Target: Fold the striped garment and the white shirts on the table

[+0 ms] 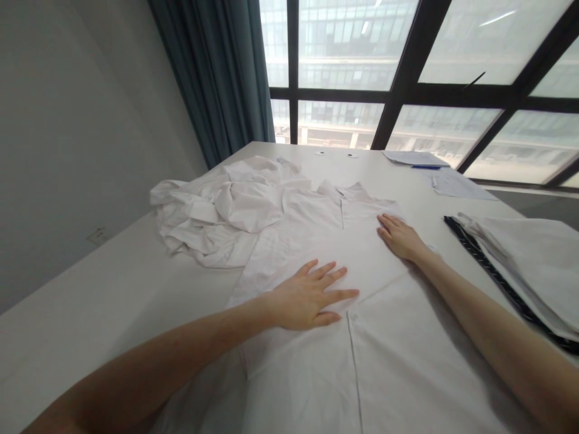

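Observation:
A white shirt (pixel 307 241) lies spread out on the white table, its collar (pixel 346 191) toward the window and its lower part running toward me. On the middle of the fabric my left hand (pixel 307 295) rests flat, fingers spread. My right hand (pixel 400 237) lies flat near the shirt's upper right side, below the shoulder, its fingers stretched out. Neither hand grips anything. Against the shirt's left side sits a crumpled heap of white cloth (pixel 226 208); I cannot tell where one fabric ends and the other begins.
Folded white cloth (pixel 538 259) lies at the right with a dark strip (pixel 493 274) along its edge. Papers (pixel 416 158) and a blue pen (pixel 426 167) are at the far right. The table (pixel 149 307) meets a wall at left; a blue curtain (pixel 221 78) hangs behind it.

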A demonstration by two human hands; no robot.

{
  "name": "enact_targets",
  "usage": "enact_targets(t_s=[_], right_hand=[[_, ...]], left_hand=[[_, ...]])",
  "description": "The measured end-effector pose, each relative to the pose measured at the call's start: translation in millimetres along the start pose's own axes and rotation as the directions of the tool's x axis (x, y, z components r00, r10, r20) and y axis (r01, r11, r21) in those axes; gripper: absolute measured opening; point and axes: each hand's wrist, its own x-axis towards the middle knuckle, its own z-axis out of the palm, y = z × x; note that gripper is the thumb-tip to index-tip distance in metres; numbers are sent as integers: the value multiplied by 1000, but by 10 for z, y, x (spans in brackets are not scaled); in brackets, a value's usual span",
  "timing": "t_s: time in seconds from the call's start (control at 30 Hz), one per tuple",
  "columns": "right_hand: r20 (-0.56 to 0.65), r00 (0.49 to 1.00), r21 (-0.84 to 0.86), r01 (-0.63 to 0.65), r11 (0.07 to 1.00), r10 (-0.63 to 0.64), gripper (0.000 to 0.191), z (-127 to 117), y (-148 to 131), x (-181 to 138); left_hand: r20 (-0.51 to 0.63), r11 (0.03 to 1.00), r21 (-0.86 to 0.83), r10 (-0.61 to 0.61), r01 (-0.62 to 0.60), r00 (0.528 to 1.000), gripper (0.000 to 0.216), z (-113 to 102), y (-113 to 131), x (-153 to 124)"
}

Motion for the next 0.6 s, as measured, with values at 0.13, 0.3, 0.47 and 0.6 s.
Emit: enact_targets(t_s=[0.13, 0.3, 0.47, 0.6], right_hand=[[-16, 1000, -4, 1, 1000, -1, 56, 26, 5, -14], [-31, 999, 2, 16, 1000, -16, 56, 43, 9, -29], [-32, 999, 12, 14, 1000, -13, 56, 39, 24, -22], [-31, 999, 12, 5, 1000, -5, 56, 29, 13, -22]], left_hand=[[-27, 997, -3, -74, 74, 997, 55, 34, -7, 6], [-76, 944, 77, -314, 320, 946, 56, 93, -37, 17], [-15, 928, 140, -346, 345, 938, 63, 62, -38, -1], [31, 924, 159, -358, 349, 933, 66, 29, -32, 0]])
